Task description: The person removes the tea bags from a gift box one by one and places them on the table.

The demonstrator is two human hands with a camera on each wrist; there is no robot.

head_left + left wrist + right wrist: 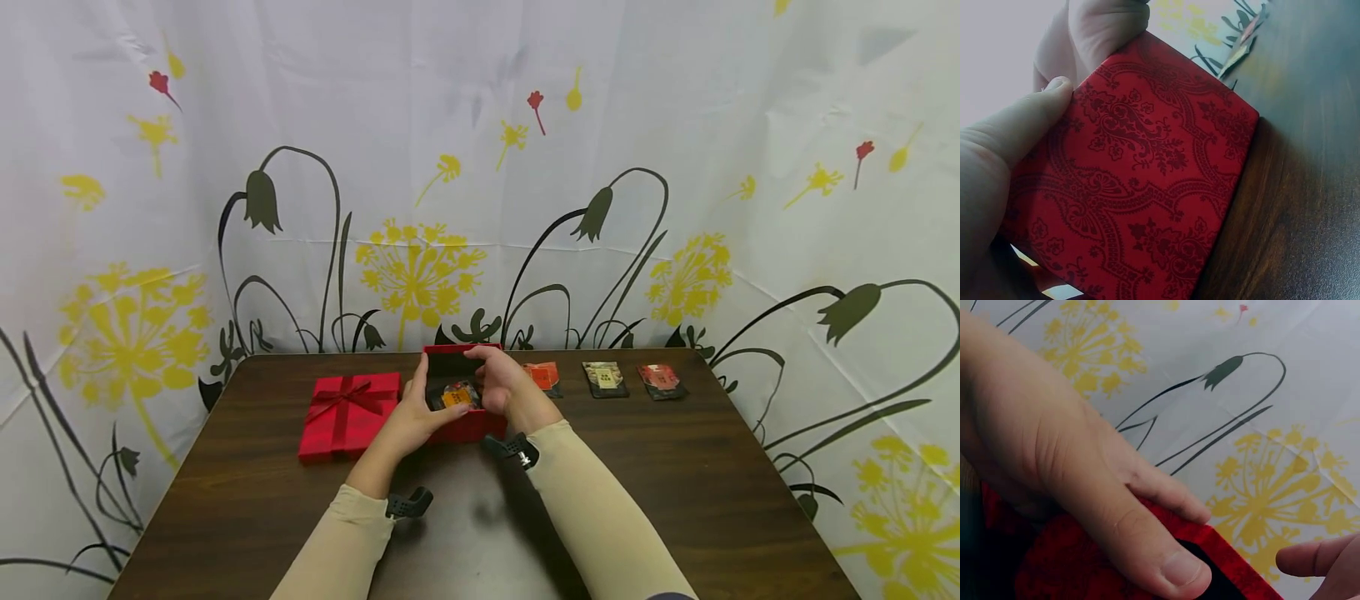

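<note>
"Red, with a darker scrolling pattern, that box (463,429). It's sitting open on the wooden table (247,500), dark inside. What's in it?"

"One packet, black with an orange label (456,395). It lies inside, near the front wall."

"And the left hand (408,417)?"

"Holding the box at its near left corner: fingers along the left side, thumb across the front rim, just beside the packet."

"The right hand (504,385)?"

"Over the right side, fingers bent a little, thumb apart from the forefinger. I can't tell whether it grips anything."

"What's around them?"

"Left of the box, a red lid (327,437) with a ribbon bow. To the right, three more packets: an orange-red one (546,377) partly behind the right hand, then a pale-labelled one (605,378), then a red one (662,381)."
</note>
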